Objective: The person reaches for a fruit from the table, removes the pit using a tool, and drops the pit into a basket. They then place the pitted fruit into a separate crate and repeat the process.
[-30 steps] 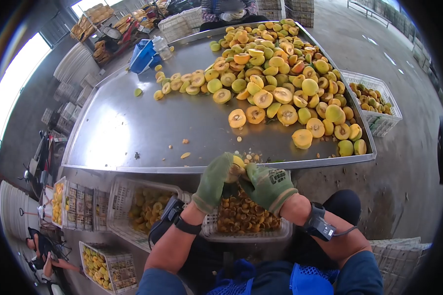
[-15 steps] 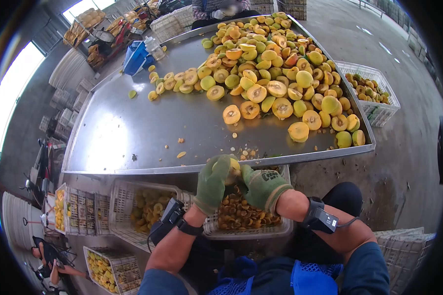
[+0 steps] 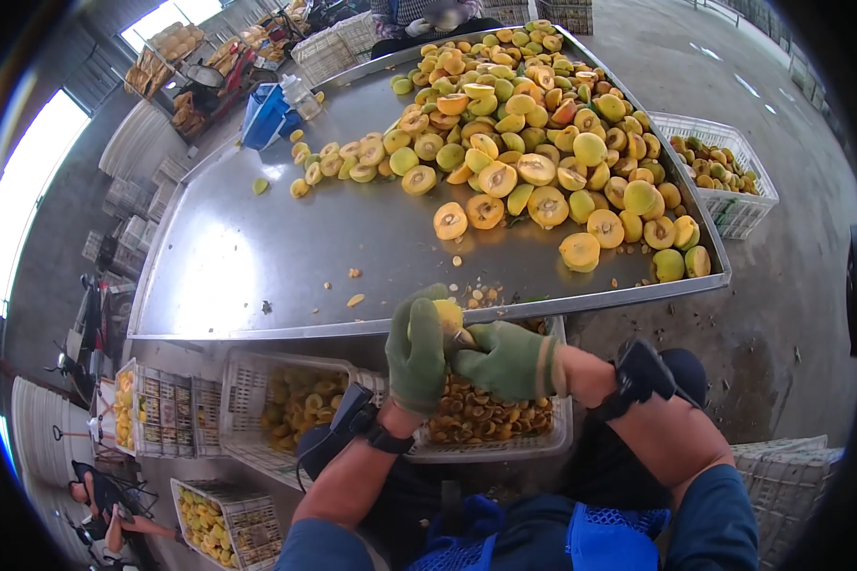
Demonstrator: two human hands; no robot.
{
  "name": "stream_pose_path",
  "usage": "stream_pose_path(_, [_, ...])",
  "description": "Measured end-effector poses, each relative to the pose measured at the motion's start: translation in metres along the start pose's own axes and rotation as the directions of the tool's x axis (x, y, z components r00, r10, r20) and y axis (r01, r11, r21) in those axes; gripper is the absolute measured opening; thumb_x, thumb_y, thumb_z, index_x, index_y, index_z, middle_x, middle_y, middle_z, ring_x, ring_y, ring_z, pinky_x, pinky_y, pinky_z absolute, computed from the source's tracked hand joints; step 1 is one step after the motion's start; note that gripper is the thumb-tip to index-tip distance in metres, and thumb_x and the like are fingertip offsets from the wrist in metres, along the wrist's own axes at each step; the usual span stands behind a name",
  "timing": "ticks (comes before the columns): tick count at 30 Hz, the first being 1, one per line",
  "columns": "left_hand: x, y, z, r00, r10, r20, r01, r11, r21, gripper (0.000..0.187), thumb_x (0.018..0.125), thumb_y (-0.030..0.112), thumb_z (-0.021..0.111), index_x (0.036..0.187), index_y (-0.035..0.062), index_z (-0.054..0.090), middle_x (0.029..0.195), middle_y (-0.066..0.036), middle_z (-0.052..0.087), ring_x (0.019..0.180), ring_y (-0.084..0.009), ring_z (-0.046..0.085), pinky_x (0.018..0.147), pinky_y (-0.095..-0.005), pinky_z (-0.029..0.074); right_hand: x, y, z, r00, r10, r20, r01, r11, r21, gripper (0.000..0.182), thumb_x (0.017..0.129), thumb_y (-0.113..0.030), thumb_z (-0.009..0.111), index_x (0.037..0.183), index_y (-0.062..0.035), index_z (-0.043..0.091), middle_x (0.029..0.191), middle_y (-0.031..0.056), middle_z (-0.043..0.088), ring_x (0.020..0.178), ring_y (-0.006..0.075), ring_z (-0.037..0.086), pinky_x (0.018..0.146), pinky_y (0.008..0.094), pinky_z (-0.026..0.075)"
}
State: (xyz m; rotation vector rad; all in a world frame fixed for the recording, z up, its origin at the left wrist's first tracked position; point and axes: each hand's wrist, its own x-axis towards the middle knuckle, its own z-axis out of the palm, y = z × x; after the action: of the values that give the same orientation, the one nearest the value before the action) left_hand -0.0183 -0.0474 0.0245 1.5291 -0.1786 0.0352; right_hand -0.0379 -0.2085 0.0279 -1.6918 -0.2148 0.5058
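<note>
My left hand (image 3: 417,357), in a green work glove, is closed around a yellow peach-like fruit (image 3: 448,314) near the table's front edge. My right hand (image 3: 505,361), gloved too, is closed on a small tool (image 3: 463,340) whose end meets the fruit; its exact kind is hidden by the fingers. Both hands are above a white crate (image 3: 554,445) holding brown-orange fruit scraps (image 3: 490,419). Beyond them, a heap of halved yellow-green fruit (image 3: 533,124) covers much of the metal table (image 3: 286,257).
Another crate (image 3: 243,433) of fruit pieces stands to the left, and a fruit-filled crate (image 3: 747,214) stands right of the table. A blue container (image 3: 267,116) and a clear bottle (image 3: 300,95) sit at the table's far left. Another person (image 3: 419,24) sits across the table.
My right hand has turned, its glove back rolling away from view, and the small tool now shows against the fruit. My left hand still holds the fruit. The view has shifted slightly.
</note>
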Motion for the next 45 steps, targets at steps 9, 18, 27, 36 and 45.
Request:
stream_pose_path(9, [0.006,-0.002,-0.003,0.997,-0.007,0.080,0.006,1.000,0.015,0.038,0.110,0.030,0.045,0.128,0.0004,0.062,0.111,-0.007,0.067,0.098,-0.0127,0.062,0.087,-0.0298,0.052,0.009,0.019,-0.004,0.951,-0.301,-0.071,0.278,0.932,-0.232,0.022,0.097,-0.027,0.062,0.101,-0.0059,0.067,0.073,0.0009,0.062,0.059,0.0109,0.058,0.051,0.0289,0.046])
stream_pose_path(18, [0.004,-0.003,-0.001,0.999,-0.032,0.023,0.033,0.999,-0.032,0.035,0.109,0.027,0.047,0.125,-0.0002,0.063,0.108,-0.006,0.067,0.098,-0.0119,0.062,0.085,-0.0294,0.053,-0.001,-0.023,-0.014,0.984,0.152,0.095,-0.144,0.985,-0.093,0.023,0.097,-0.024,0.060,0.104,-0.0029,0.066,0.085,0.0050,0.071,0.080,0.0171,0.064,0.073,0.0351,0.053])
stream_pose_path(27, [0.015,-0.006,-0.017,0.962,-0.014,0.274,0.055,0.988,-0.142,0.055,0.111,0.046,0.039,0.141,0.0014,0.050,0.118,-0.012,0.066,0.104,-0.0193,0.065,0.095,-0.0351,0.055,0.000,-0.014,-0.017,0.997,0.033,0.074,-0.034,0.999,0.006,0.025,0.098,-0.025,0.059,0.104,-0.0023,0.066,0.082,0.0017,0.067,0.077,0.0136,0.064,0.070,0.0316,0.052])
stream_pose_path(36, [0.016,-0.011,-0.012,0.975,0.018,0.223,0.009,0.993,-0.120,0.049,0.112,0.037,0.035,0.139,-0.0015,0.051,0.116,-0.010,0.066,0.104,-0.0158,0.063,0.095,-0.0322,0.053,0.008,-0.003,-0.005,0.992,-0.126,0.008,0.126,0.991,-0.047,0.021,0.098,-0.021,0.060,0.107,-0.0038,0.068,0.082,-0.0003,0.066,0.074,0.0094,0.061,0.067,0.0283,0.051])
stream_pose_path(45, [0.040,-0.004,-0.027,0.885,-0.158,0.438,0.126,0.987,0.103,0.054,0.112,0.044,0.037,0.132,-0.0018,0.058,0.110,-0.011,0.070,0.096,-0.0182,0.069,0.088,-0.0323,0.057,-0.004,-0.020,-0.020,0.996,0.023,0.083,-0.020,0.999,-0.041,0.022,0.097,-0.019,0.061,0.110,-0.0027,0.068,0.080,0.0001,0.066,0.071,0.0090,0.058,0.064,0.0286,0.049])
